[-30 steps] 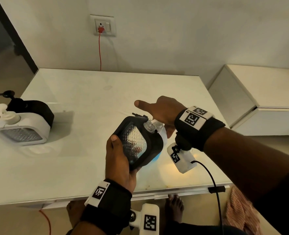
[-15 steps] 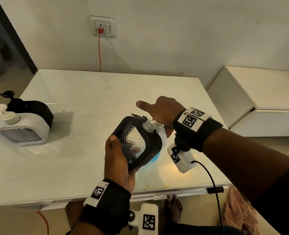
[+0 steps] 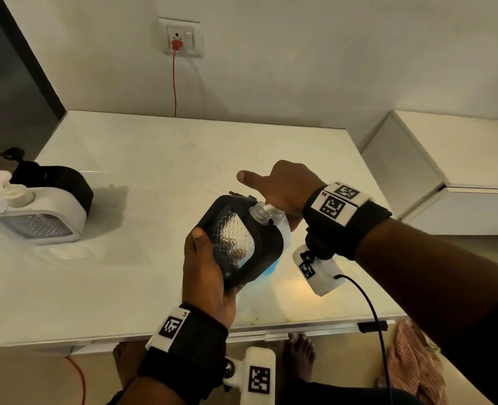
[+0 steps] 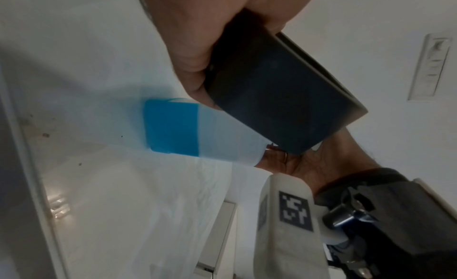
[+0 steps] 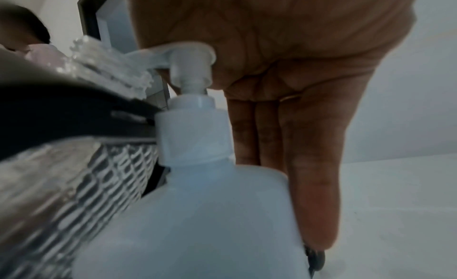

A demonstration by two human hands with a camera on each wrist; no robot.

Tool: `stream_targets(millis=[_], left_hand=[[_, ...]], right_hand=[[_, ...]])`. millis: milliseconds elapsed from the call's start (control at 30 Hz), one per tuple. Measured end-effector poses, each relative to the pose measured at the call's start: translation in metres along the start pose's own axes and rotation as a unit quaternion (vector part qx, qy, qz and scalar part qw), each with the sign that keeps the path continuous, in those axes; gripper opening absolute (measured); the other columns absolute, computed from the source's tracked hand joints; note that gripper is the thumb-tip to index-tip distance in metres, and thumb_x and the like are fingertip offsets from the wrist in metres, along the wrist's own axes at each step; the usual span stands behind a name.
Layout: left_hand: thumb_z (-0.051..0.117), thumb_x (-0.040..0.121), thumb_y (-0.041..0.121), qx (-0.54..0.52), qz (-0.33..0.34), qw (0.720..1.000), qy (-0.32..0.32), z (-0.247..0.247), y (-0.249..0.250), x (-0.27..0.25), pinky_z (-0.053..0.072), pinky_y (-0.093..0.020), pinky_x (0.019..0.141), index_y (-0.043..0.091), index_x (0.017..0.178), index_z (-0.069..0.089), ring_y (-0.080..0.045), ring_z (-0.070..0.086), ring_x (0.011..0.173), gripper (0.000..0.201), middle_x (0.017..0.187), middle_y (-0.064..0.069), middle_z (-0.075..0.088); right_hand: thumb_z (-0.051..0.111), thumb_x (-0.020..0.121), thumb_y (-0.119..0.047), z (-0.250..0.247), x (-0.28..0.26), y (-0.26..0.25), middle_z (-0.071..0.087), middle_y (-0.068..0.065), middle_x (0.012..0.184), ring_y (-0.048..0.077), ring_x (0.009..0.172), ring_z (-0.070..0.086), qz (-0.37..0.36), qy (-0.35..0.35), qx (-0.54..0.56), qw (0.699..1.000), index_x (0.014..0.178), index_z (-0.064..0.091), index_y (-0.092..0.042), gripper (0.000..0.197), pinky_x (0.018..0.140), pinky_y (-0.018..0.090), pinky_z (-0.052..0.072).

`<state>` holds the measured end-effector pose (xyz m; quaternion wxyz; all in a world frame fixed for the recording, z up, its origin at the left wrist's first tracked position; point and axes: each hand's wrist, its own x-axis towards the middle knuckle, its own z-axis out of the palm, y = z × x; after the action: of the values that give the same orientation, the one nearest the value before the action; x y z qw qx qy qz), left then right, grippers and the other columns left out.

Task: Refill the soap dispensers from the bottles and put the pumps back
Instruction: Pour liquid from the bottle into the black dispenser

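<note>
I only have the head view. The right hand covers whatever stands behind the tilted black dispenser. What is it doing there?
Observer: The right wrist view shows the right hand pressing its palm on the pump head of a white bottle, fingers straight.
Operator: Where does the spout aim?
Observer: The spout points at the clear threaded neck of the black dispenser. Blur hides whether soap is flowing.

left hand [image 4: 197, 48] grips black dispenser [image 4: 279, 99] | bottle [image 4: 202, 130] behind, blue-banded
</note>
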<state>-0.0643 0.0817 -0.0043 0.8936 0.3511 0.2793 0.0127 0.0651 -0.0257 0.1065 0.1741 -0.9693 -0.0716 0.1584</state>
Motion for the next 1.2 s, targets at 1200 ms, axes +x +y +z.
stream_targets(millis=[1200], left_hand=[[0.036,0.105,0.063,-0.005,-0.012,1.0,0.001,0.0036,0.0042,-0.005,0.064,-0.047,0.084,0.04,0.137,0.062,-0.034,0.066,0.123,0.047,0.137,-0.004,0.067]], right_hand=[[0.034,0.083,-0.088,-0.0029,-0.0003,0.0018,0.063,0.007,0.054,0.027,0.058,0.069,-0.002,-0.029,0.012,1.0,0.056,0.053,-0.01,0.085,0.064,0.03,0.051]])
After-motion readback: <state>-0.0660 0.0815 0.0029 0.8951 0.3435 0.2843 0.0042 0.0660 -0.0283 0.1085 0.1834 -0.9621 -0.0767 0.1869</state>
